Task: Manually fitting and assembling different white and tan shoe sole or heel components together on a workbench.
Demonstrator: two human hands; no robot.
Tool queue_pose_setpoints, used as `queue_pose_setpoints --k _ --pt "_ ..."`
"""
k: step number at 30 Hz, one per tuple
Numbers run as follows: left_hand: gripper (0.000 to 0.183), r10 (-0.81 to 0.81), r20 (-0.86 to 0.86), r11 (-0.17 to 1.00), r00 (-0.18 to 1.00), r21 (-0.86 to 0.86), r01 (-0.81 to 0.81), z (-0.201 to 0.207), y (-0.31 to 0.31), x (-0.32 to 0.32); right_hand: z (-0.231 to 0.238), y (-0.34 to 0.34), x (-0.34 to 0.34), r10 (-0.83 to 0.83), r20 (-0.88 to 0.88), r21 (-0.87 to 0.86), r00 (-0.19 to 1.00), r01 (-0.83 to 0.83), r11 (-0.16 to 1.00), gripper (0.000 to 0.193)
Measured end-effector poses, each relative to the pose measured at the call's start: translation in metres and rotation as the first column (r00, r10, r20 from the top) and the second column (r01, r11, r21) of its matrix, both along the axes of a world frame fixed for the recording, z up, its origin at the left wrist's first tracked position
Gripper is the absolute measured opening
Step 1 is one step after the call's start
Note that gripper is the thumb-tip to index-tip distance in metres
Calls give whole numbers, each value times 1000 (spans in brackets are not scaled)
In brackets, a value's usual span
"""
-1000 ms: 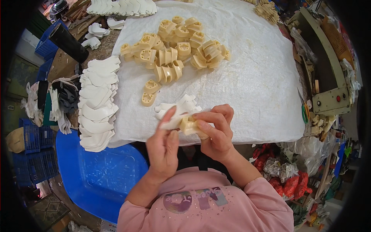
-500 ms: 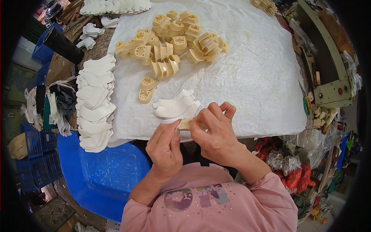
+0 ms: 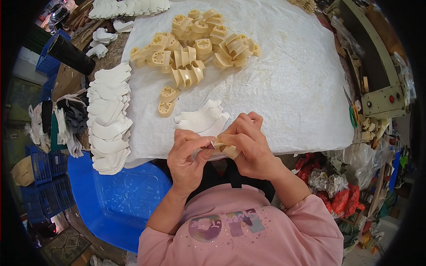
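In front of my body, just over the near edge of the covered table, both hands meet at a beige plastic shoe heel. My right hand is closed around the heel. My left hand pinches at the heel's left end, and a bit of white sheet material shows between its thumb and fingers; the fingers hide most of it. Right beyond my hands lie a few curved white cover pieces with notched ends. A pile of similar beige heels sits farther off, with two heels lying apart nearer me.
White woven sheeting covers the table. Overlapping white pieces run down its left side. A blue plastic tub stands below at left. A black cylinder leans at far left; green-handled scissors and a metal machine frame are right.
The heel has turned and tilted between my hands, so more of it shows. My left fingers have shifted onto its left end, and my right hand has curled lower.
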State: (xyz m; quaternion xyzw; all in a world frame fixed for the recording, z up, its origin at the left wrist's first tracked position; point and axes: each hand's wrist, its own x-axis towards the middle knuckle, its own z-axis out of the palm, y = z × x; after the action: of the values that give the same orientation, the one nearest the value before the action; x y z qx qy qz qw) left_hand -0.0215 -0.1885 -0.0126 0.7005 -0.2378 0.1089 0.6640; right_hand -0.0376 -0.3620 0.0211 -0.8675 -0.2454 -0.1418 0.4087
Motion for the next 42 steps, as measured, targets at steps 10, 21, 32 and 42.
queue_pose_setpoints --k 10,21,32,42 --pt "14 73 69 977 995 194 -85 8 -3 -7 0 3 -2 176 -103 67 979 -169 983 36" --pt "23 174 275 967 946 133 -217 6 23 4 34 9 -9 -57 154 -18 987 60 998 33" --pt "22 -87 255 996 963 40 80 12 9 -10 -22 23 -38 250 -499 833 830 381 401 27" --pt "18 -18 452 918 892 361 -164 18 -1 -10 -2 20 -36 117 -549 634 827 321 704 23"
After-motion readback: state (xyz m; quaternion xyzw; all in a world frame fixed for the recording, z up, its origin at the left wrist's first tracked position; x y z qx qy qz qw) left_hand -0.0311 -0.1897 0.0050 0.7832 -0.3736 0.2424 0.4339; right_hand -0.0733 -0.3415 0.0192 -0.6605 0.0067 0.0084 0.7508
